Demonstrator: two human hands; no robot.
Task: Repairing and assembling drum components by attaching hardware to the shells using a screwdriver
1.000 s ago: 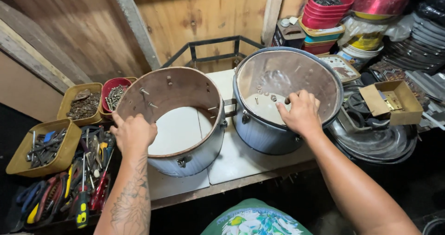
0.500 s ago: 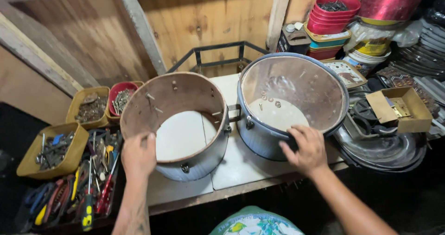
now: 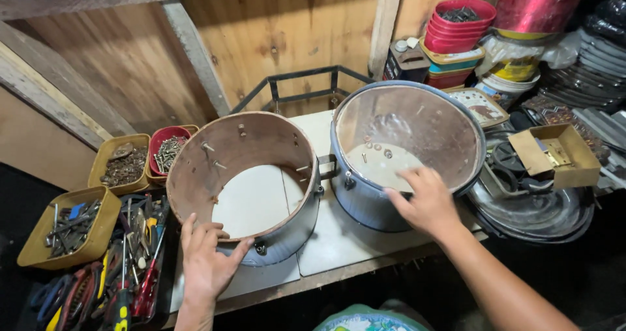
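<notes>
Two open drum shells stand side by side on a white tabletop (image 3: 339, 240). My left hand (image 3: 207, 260) rests with spread fingers on the near rim of the left shell (image 3: 195, 168), which is brown inside with bolts poking through. My right hand (image 3: 425, 204) lies on the near rim of the right shell (image 3: 417, 119), grey-blue outside, fingers loosely bent over the edge. Neither hand grips anything closed.
Yellow trays of screws and metal parts (image 3: 68, 230) and a red tub (image 3: 166, 151) sit at the left, above a pile of screwdrivers and pliers (image 3: 117, 285). Stacked bowls (image 3: 460, 24), a cardboard box (image 3: 554, 155) and metal rings (image 3: 535, 217) crowd the right. A black frame (image 3: 300, 86) stands behind.
Both hands slid back toward me along the shells; the right hand came out from the far shell's inside to its near rim, and the left dropped lower on its rim.
</notes>
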